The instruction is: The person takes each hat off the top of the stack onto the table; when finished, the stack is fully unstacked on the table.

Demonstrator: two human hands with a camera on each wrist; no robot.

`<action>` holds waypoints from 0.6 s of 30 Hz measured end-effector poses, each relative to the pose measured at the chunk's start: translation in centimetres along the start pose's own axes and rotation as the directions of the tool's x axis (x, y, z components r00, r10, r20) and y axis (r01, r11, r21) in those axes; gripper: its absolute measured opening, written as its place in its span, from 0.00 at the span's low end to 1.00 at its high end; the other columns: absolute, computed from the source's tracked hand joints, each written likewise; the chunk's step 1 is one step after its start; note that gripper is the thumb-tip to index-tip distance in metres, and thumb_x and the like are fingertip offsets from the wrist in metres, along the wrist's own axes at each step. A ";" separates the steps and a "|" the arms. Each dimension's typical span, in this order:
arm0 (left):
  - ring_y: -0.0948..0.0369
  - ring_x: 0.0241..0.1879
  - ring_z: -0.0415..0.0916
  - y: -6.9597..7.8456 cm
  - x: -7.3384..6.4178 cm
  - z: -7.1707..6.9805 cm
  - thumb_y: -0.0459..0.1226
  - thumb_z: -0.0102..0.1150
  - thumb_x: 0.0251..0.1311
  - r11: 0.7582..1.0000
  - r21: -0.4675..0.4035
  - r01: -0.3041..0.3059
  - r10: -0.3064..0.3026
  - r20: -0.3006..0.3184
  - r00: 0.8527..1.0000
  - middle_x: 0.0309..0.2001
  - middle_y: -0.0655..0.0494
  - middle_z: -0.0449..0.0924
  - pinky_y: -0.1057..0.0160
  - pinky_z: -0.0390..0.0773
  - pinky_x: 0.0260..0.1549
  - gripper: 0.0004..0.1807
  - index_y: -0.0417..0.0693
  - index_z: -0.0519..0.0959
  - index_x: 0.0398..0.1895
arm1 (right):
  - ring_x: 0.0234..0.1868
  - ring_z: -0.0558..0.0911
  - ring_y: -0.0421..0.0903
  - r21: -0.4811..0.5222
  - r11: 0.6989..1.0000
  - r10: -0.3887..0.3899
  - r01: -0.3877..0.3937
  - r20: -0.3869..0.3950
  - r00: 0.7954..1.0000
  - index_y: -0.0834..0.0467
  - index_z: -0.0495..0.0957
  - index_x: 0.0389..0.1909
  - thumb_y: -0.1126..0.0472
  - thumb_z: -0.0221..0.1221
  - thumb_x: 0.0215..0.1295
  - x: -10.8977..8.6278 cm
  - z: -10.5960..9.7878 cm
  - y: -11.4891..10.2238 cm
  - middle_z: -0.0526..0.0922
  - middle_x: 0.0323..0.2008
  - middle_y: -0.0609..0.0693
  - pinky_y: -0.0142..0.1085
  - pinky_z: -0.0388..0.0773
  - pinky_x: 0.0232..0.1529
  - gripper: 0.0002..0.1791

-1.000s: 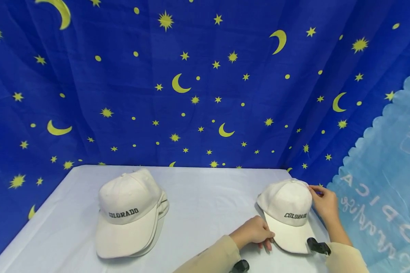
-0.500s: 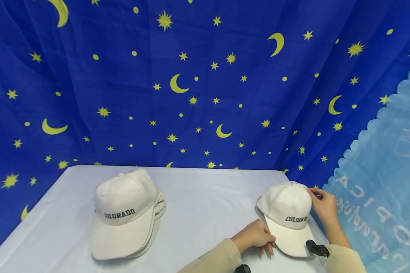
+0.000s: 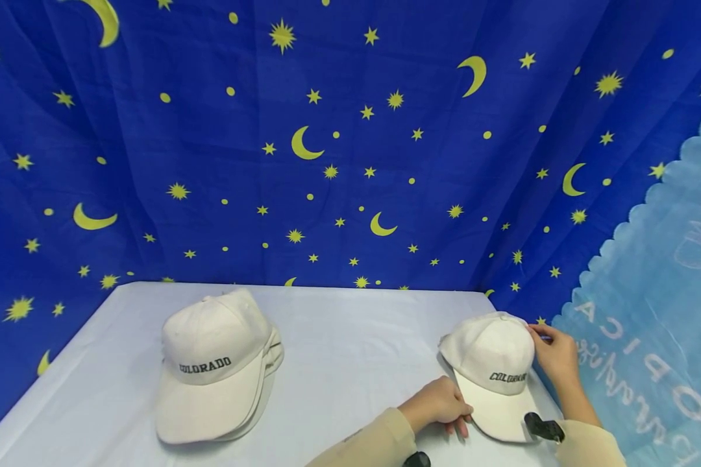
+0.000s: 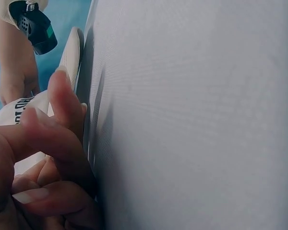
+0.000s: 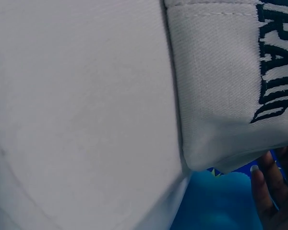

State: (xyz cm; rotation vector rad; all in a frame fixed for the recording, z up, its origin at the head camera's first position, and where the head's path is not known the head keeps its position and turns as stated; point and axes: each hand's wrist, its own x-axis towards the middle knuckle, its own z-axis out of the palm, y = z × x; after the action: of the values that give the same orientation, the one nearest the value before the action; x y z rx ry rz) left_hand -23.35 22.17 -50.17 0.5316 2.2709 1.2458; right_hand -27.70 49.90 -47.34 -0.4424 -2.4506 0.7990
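Observation:
A cream baseball cap (image 3: 496,344) with dark COLORADO lettering sits on the right of the white table, brim toward me. My left hand (image 3: 441,402) pinches the left edge of its brim; in the left wrist view this hand's lower fingers (image 4: 62,143) are loosely bent above the cloth. At the right side of the crown, my right hand (image 3: 557,353) holds the cap between thumb and index finger. The right wrist view has the brim (image 5: 86,110) and lettering (image 5: 276,62) close up, with fingertips (image 5: 259,182) at the lower right.
On the left of the white table (image 3: 339,363), more cream COLORADO caps (image 3: 216,370) are stacked one inside another. A blue curtain (image 3: 327,130) with yellow moons and stars hangs behind. Light-blue cloth (image 3: 648,311) hangs at the right. Each wrist carries a black camera (image 3: 543,426).
The head view has shifted slightly. Against the table, the right-hand cap and both hands have slid a little right and toward me, keeping the same hold. The stacked caps stay put.

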 end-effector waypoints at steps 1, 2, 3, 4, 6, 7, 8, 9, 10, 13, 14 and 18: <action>0.68 0.06 0.64 0.0 0.0 0.0 0.38 0.67 0.65 1.000 -0.001 0.001 -0.001 0.000 1.000 0.10 0.60 0.78 0.72 0.62 0.10 0.18 0.49 0.83 0.15 | 0.34 0.83 0.52 0.001 1.000 0.004 -0.004 0.006 1.000 0.69 0.84 0.48 0.60 0.60 0.73 0.0 0.0 0.1 0.84 0.46 0.70 0.27 0.73 0.23 0.15; 0.68 0.06 0.64 0.0 0.0 0.0 0.38 0.67 0.65 1.000 -0.004 0.002 -0.002 0.002 1.000 0.10 0.60 0.79 0.72 0.62 0.10 0.18 0.49 0.83 0.15 | 0.34 0.83 0.51 0.004 1.000 0.009 -0.010 0.014 1.000 0.69 0.84 0.49 0.60 0.60 0.74 -0.1 0.0 0.2 0.84 0.46 0.70 0.27 0.74 0.23 0.16; 0.68 0.06 0.64 0.0 0.0 0.0 0.38 0.67 0.65 1.000 -0.007 0.002 -0.002 0.003 1.000 0.10 0.60 0.79 0.72 0.62 0.10 0.18 0.49 0.83 0.15 | 0.34 0.83 0.50 0.007 1.000 0.012 -0.012 0.019 1.000 0.69 0.84 0.49 0.59 0.60 0.74 -0.1 0.0 0.3 0.84 0.47 0.70 0.28 0.74 0.23 0.16; 0.68 0.06 0.65 0.0 0.0 0.0 0.38 0.67 0.65 1.000 -0.012 0.001 -0.001 0.005 1.000 0.11 0.60 0.79 0.72 0.62 0.10 0.17 0.48 0.83 0.15 | 0.34 0.83 0.50 0.009 1.000 0.015 -0.015 0.026 1.000 0.69 0.83 0.49 0.59 0.59 0.74 -0.1 0.0 0.3 0.83 0.47 0.70 0.28 0.74 0.23 0.16; 0.68 0.06 0.65 0.0 -0.1 -0.1 0.37 0.67 0.65 1.000 -0.019 0.003 -0.003 0.005 1.000 0.11 0.59 0.80 0.72 0.62 0.11 0.17 0.48 0.84 0.16 | 0.34 0.82 0.49 0.014 1.000 0.014 -0.014 0.040 0.999 0.69 0.83 0.50 0.58 0.59 0.75 -0.1 0.1 0.4 0.83 0.47 0.70 0.29 0.75 0.24 0.17; 0.68 0.06 0.65 0.0 -0.1 -0.1 0.37 0.67 0.65 1.000 -0.024 0.003 -0.002 0.006 1.000 0.11 0.59 0.80 0.72 0.62 0.11 0.17 0.47 0.84 0.16 | 0.33 0.82 0.47 0.018 1.000 0.013 -0.014 0.044 0.999 0.69 0.83 0.50 0.58 0.59 0.75 -0.1 0.1 0.4 0.83 0.47 0.70 0.29 0.75 0.24 0.17; 0.68 0.06 0.65 0.0 -0.1 -0.1 0.37 0.67 0.65 1.000 -0.027 0.002 -0.002 0.008 1.000 0.11 0.58 0.80 0.72 0.62 0.11 0.17 0.47 0.84 0.16 | 0.33 0.81 0.46 0.020 1.000 0.012 -0.013 0.046 0.999 0.69 0.83 0.50 0.58 0.59 0.74 -0.1 0.2 0.5 0.83 0.47 0.70 0.29 0.75 0.24 0.17; 0.68 0.06 0.65 0.0 -0.1 -0.1 0.37 0.67 0.65 1.000 -0.028 0.006 -0.005 0.009 1.000 0.11 0.58 0.80 0.72 0.62 0.11 0.17 0.47 0.83 0.16 | 0.32 0.81 0.44 0.023 1.000 0.009 -0.010 0.048 0.999 0.69 0.83 0.50 0.58 0.59 0.74 -0.1 0.2 0.5 0.83 0.47 0.70 0.29 0.75 0.24 0.17; 0.68 0.06 0.65 0.0 0.0 -0.2 0.37 0.67 0.65 1.000 -0.030 0.007 -0.007 0.011 1.000 0.12 0.58 0.80 0.72 0.62 0.11 0.17 0.47 0.83 0.16 | 0.32 0.80 0.42 0.026 1.000 0.007 -0.008 0.050 0.999 0.69 0.83 0.50 0.59 0.59 0.74 -0.1 0.2 0.6 0.83 0.47 0.70 0.29 0.75 0.24 0.17; 0.68 0.06 0.64 0.0 0.1 -0.2 0.36 0.67 0.65 0.999 -0.034 0.020 -0.019 0.014 1.000 0.11 0.58 0.80 0.72 0.62 0.11 0.17 0.47 0.83 0.16 | 0.30 0.77 0.34 0.040 0.999 0.003 -0.005 0.050 0.999 0.69 0.83 0.50 0.60 0.59 0.74 -0.1 0.4 0.8 0.84 0.47 0.70 0.29 0.75 0.24 0.16; 0.68 0.06 0.64 0.0 0.1 -0.2 0.36 0.67 0.65 0.999 -0.030 0.022 -0.022 0.014 1.000 0.11 0.58 0.80 0.72 0.62 0.11 0.17 0.47 0.83 0.15 | 0.29 0.76 0.32 0.043 0.999 0.000 -0.002 0.051 0.999 0.69 0.83 0.50 0.60 0.59 0.74 -0.1 0.4 0.8 0.84 0.47 0.70 0.29 0.76 0.24 0.15; 0.68 0.06 0.64 0.0 0.2 -0.3 0.37 0.67 0.65 0.999 -0.021 0.025 -0.024 0.018 1.000 0.10 0.59 0.79 0.72 0.61 0.11 0.18 0.47 0.83 0.15 | 0.28 0.74 0.27 0.053 0.999 -0.003 0.001 0.051 0.999 0.69 0.84 0.50 0.61 0.59 0.74 -0.2 0.5 0.9 0.84 0.47 0.69 0.27 0.75 0.25 0.15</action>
State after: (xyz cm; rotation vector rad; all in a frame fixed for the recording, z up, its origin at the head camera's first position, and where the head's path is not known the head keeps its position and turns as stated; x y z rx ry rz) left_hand -23.67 22.10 -50.11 0.5037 2.2405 1.2471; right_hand -27.67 50.31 -48.32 -0.4047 -2.4702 0.8820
